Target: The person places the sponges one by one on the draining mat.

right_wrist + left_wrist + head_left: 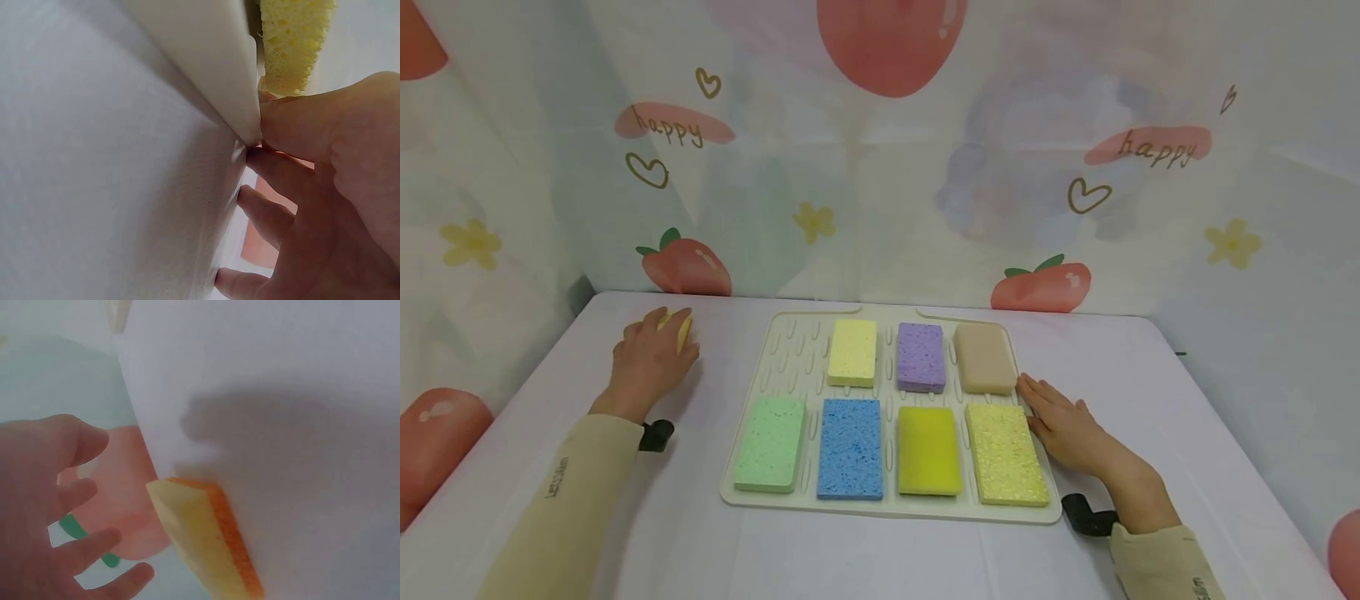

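Observation:
At the back left of the table my left hand reaches over a yellow-and-orange sponge, which shows partly behind the fingers in the head view. The left wrist view has that hand's fingers spread, with a gap between them and the sponge. My right hand rests at the right edge of the off-white ridged tray. Its thumb touches the tray's rim, and the other fingertips are down by the table. Closest to it on the tray are a speckled yellow sponge and a beige one.
The tray's back row also holds a pale yellow sponge and a purple sponge. Along the front lie green, blue and bright yellow sponges. A patterned cloth backdrop rises behind the white table.

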`<action>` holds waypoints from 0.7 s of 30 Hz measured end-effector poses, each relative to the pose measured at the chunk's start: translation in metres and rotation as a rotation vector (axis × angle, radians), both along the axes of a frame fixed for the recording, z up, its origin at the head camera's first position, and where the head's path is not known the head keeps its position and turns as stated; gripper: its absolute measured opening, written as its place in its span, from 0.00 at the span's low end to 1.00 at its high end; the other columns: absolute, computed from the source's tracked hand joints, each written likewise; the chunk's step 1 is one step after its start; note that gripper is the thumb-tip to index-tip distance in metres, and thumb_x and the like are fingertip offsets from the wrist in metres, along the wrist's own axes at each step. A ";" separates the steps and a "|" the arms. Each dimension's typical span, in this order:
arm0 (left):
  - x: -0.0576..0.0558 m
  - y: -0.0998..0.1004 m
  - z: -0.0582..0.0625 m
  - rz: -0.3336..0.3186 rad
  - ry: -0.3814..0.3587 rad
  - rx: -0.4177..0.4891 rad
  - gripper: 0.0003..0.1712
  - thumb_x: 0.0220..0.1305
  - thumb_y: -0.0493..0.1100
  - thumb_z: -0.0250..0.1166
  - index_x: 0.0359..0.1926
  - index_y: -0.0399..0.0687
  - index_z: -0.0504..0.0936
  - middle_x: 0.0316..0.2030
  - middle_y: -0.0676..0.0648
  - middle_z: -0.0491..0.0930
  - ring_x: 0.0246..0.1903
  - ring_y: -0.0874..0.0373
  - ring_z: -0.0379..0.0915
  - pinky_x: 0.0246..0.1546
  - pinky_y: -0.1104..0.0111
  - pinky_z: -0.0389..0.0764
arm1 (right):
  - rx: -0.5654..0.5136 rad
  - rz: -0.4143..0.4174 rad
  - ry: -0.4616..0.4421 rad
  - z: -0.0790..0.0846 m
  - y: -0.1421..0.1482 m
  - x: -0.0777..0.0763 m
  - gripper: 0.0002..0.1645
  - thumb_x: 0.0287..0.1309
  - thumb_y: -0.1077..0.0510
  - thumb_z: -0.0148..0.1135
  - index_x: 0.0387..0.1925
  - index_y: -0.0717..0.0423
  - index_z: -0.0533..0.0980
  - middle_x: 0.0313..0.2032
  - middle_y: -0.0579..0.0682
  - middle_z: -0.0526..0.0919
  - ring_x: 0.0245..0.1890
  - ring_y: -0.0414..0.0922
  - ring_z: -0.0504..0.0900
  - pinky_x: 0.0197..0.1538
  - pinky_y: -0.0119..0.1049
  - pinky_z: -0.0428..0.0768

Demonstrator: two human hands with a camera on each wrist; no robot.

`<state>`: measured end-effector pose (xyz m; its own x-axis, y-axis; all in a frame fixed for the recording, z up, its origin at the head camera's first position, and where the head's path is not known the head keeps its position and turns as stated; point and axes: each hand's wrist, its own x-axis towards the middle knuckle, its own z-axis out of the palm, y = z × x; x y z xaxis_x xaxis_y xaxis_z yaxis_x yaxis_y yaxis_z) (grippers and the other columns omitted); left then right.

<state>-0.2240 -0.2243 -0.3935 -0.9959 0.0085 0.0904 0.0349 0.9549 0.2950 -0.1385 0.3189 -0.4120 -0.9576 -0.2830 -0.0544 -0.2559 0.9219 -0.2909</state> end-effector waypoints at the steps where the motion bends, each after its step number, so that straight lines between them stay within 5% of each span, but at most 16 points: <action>1: -0.001 -0.002 -0.001 0.008 -0.007 0.001 0.33 0.69 0.46 0.55 0.72 0.41 0.61 0.69 0.24 0.55 0.62 0.18 0.54 0.54 0.29 0.64 | -0.001 -0.001 -0.001 0.000 0.000 0.000 0.34 0.69 0.61 0.53 0.73 0.67 0.58 0.71 0.70 0.61 0.69 0.72 0.60 0.57 0.82 0.57; 9: -0.003 -0.011 -0.005 0.060 -0.090 0.062 0.34 0.69 0.44 0.53 0.72 0.40 0.56 0.70 0.21 0.44 0.63 0.15 0.45 0.56 0.25 0.55 | -0.014 -0.012 -0.020 0.000 -0.001 0.000 0.35 0.70 0.61 0.52 0.73 0.67 0.57 0.71 0.70 0.60 0.70 0.72 0.58 0.59 0.83 0.54; 21: -0.001 -0.012 -0.012 0.079 -0.168 0.056 0.32 0.71 0.41 0.50 0.72 0.36 0.55 0.67 0.16 0.45 0.57 0.16 0.55 0.52 0.32 0.68 | -0.028 -0.018 -0.039 0.000 -0.001 0.000 0.35 0.70 0.61 0.51 0.74 0.66 0.56 0.72 0.69 0.58 0.71 0.71 0.57 0.60 0.82 0.52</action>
<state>-0.2251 -0.2360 -0.4058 -0.9943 -0.0707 -0.0793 -0.0938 0.9346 0.3432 -0.1382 0.3184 -0.4123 -0.9597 -0.2681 -0.0842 -0.2277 0.9177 -0.3256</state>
